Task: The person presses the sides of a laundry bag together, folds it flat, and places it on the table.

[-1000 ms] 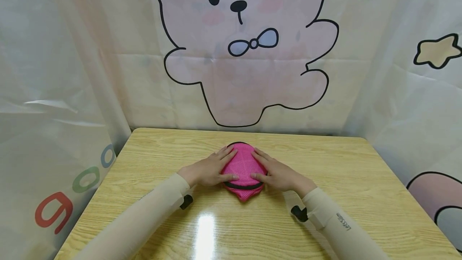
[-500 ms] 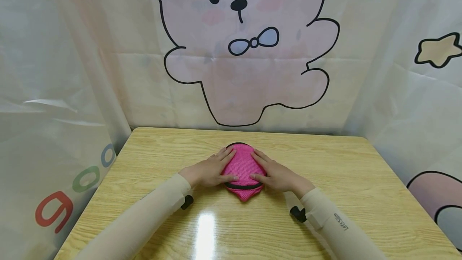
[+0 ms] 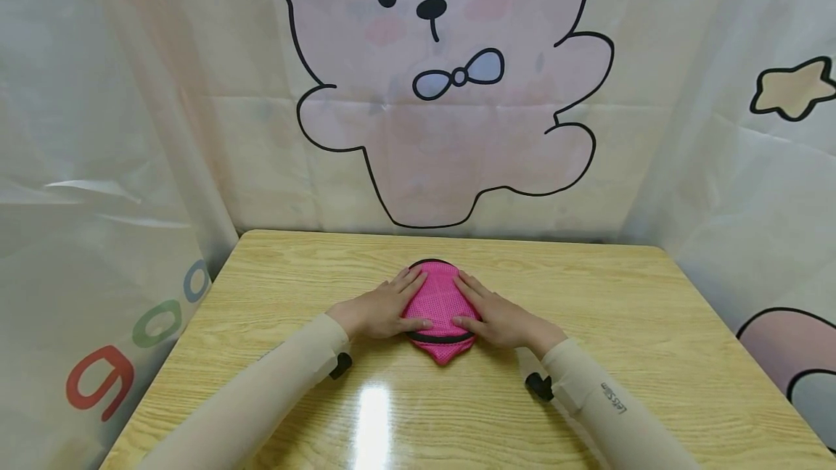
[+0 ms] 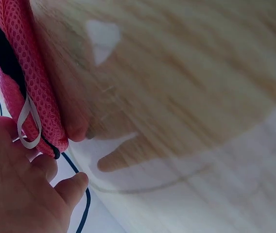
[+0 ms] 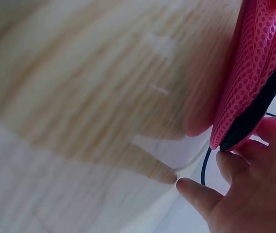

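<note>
A pink mesh pouch [image 3: 439,299] with black trim lies on the wooden table, its pointed end toward me. My left hand [image 3: 379,309] rests on its left side, the fingers extended over the mesh and the thumb laid across near the black band. From the other side, my right hand [image 3: 508,316] touches it in the same way, thumb pointing inward. In the left wrist view a white loop [image 4: 25,124] hangs at the edge of the pouch [image 4: 33,73]. The right wrist view shows the black trim [image 5: 259,104] running along the rim, close to the fingers.
The table [image 3: 581,296] reaches back to a curtain [image 3: 261,165] printed with a cartoon bear. More curtain stands at the left and right sides. A dark cord [image 4: 85,208] shows past the hand in the left wrist view.
</note>
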Demonstrator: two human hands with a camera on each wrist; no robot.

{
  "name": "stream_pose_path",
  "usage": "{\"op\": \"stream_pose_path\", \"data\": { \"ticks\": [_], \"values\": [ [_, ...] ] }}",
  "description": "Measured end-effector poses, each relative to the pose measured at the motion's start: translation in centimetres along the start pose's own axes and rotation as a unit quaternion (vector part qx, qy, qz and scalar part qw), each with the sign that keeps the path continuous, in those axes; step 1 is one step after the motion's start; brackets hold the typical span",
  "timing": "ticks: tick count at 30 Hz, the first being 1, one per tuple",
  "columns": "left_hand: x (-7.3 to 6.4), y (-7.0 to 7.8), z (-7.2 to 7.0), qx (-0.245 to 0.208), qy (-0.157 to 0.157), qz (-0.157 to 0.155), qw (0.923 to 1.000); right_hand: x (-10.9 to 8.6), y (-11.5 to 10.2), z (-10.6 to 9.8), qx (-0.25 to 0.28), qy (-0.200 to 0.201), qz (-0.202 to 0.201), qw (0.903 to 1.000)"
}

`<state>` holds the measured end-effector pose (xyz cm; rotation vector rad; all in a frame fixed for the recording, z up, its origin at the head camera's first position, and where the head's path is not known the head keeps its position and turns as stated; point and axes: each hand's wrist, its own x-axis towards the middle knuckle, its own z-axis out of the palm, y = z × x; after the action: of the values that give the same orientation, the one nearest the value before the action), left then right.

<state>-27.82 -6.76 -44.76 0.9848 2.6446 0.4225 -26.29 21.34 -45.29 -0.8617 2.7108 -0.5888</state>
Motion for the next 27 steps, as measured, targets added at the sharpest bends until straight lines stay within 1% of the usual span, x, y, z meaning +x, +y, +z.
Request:
{"op": "stream_pose_path", "data": {
  "ticks": [14, 21, 27],
  "values": [
    [0.21, 0.09, -0.14, -0.003, -0.013, -0.006, 0.9999, 0.13, -0.5, -0.1, -0.022, -0.016, 0.008, 0.9996],
    [0.32, 0.13, -0.23, -0.001, -0.022, -0.012, 0.9997, 0.34, -0.69, -0.3, -0.024, -0.026, 0.016, 0.9992],
    [0.3, 0.15, -0.01, 0.003, -0.025, -0.014, 0.9996, 0.39, -0.56, 0.12, -0.031, -0.03, 0.024, 0.9988]
  ]
}}
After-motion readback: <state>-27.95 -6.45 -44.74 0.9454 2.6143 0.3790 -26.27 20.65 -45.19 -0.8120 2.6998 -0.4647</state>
